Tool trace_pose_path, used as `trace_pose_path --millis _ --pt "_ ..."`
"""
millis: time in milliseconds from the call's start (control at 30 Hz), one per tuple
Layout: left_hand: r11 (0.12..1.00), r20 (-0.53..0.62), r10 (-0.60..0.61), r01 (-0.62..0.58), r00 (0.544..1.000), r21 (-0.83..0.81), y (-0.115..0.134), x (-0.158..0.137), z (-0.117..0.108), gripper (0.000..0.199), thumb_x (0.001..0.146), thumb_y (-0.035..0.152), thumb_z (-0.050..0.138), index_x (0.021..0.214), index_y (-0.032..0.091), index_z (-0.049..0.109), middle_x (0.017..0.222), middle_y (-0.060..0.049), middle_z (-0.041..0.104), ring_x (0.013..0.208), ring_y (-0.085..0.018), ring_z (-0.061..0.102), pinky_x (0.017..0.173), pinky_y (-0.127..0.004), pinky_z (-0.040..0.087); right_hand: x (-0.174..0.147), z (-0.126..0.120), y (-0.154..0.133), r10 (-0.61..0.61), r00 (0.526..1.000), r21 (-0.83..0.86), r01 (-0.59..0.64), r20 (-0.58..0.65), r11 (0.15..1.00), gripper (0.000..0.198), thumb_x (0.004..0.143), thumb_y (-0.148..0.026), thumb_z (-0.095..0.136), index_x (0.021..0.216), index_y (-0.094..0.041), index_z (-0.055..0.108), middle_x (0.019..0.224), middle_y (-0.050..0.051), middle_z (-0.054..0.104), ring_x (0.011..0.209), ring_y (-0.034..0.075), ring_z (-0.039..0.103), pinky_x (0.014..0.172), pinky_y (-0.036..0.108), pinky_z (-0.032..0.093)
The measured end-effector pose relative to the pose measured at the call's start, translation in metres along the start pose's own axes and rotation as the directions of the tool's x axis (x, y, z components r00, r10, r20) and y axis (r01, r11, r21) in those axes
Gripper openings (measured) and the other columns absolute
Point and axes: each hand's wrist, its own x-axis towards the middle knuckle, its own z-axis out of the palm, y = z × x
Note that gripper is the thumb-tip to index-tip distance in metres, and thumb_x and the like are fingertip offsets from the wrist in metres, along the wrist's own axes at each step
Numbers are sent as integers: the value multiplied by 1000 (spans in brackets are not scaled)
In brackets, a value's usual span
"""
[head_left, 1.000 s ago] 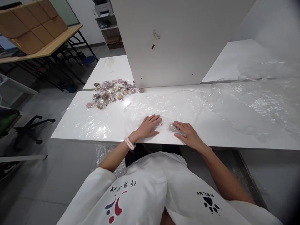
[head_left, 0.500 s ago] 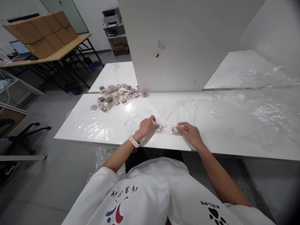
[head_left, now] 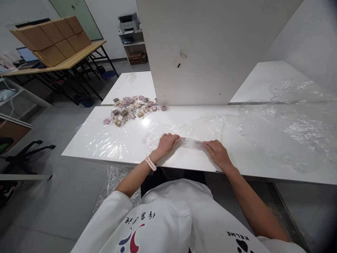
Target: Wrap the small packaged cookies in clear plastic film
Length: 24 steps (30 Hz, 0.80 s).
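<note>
A sheet of clear plastic film (head_left: 193, 129) lies spread on the white table in front of me. Its near edge is gathered into a roll (head_left: 191, 142), with faint purple showing inside. My left hand (head_left: 168, 142), a pink band on its wrist, pinches the left end of that roll. At the right end, my right hand (head_left: 215, 150) grips it the same way. The small wrapped pieces inside are mostly covered by plastic and fingers. Farther left on the table is a pile of small individually wrapped pieces (head_left: 129, 110), pink, brown and yellowish.
An upright white panel (head_left: 200, 52) rises behind the table (head_left: 79, 144). More crumpled clear plastic (head_left: 295, 130) covers the right side. Plastic also hangs below the front edge at left. Cardboard boxes (head_left: 52, 38) stand on a wooden desk, and a printer (head_left: 129, 23) sits on a shelf.
Both hands have closed on the film's near edge and turned it over the small pieces, forming a roll. The pieces between my hands, plainly visible before, are now mostly covered.
</note>
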Motion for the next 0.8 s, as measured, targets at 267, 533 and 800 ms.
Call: trace_pose_path --millis 267,533,800 --pt "986 -26 -149 150 989 75 4 48 -24 17 94 21 57 108 15 64 108 -14 69 99 -28 64 77 -38 51 45 -7 -3 438 886 -75 -432 149 899 41 84 -63 55 77 -25 70 73 1 69 68 20 60 61 29 36" --pt "764 -107 -20 -54 994 -642 49 -44 8 33 89 25 66 121 25 60 140 -12 55 133 -29 48 111 -53 42 39 1 2 460 882 -55 -456 105 888 39 84 -61 56 78 -26 71 75 2 71 72 22 61 62 30 36" --pt "-214 182 -861 -14 475 -977 -2 -27 -15 56 80 12 73 126 28 47 116 -4 59 107 -12 64 98 -26 50 35 11 -30 -239 970 -255 222 -35 941 35 101 -26 41 124 -25 68 136 8 62 129 30 50 103 47 37"
